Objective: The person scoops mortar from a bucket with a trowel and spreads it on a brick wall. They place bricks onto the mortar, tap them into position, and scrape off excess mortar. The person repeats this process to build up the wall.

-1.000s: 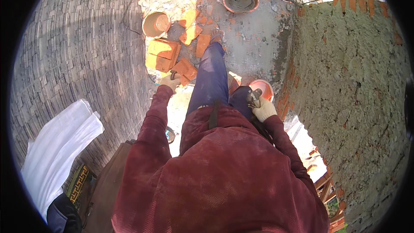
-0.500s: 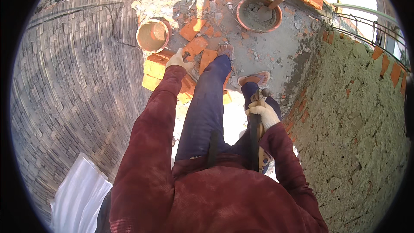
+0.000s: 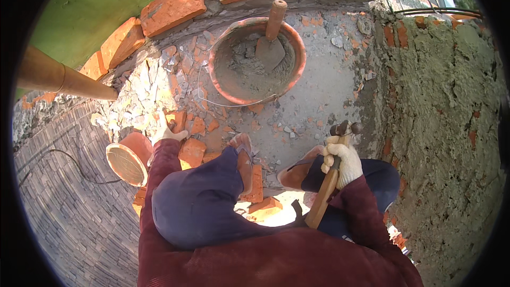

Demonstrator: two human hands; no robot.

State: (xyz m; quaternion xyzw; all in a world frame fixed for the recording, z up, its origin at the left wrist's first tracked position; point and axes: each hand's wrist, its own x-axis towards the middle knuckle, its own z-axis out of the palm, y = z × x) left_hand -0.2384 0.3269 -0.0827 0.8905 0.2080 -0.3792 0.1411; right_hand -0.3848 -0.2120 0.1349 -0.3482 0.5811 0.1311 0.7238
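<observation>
My left hand (image 3: 163, 132), in a pale work glove, reaches down to a broken orange brick (image 3: 178, 120) on the rubble-strewn floor. Its fingers close round a short dark metal tool with a rounded end (image 3: 171, 124), most of which is hidden, so I cannot tell its exact kind. My right hand (image 3: 344, 162), also gloved, is wrapped round a hammer just below its dark metal head. The hammer's wooden handle (image 3: 322, 202) slants down toward my lap. Beside my left wrist a small orange bucket (image 3: 139, 151) lies tipped, its opening facing away from the hand.
Ahead stands an orange bucket (image 3: 300, 69) of grey mortar, a trowel (image 3: 274, 26) stuck in it. Bricks (image 3: 173, 9) line the far curved edge. A wooden pole (image 3: 69, 81) leans at left. A rough mortared wall (image 3: 441, 127) rises at right; loose bricks (image 3: 256, 185) lie by my feet.
I have crouched lower, with my knees bent, and the view has come nearer the floor. My left hand has reached forward to the broken brick; my right hand still grips the hammer.
</observation>
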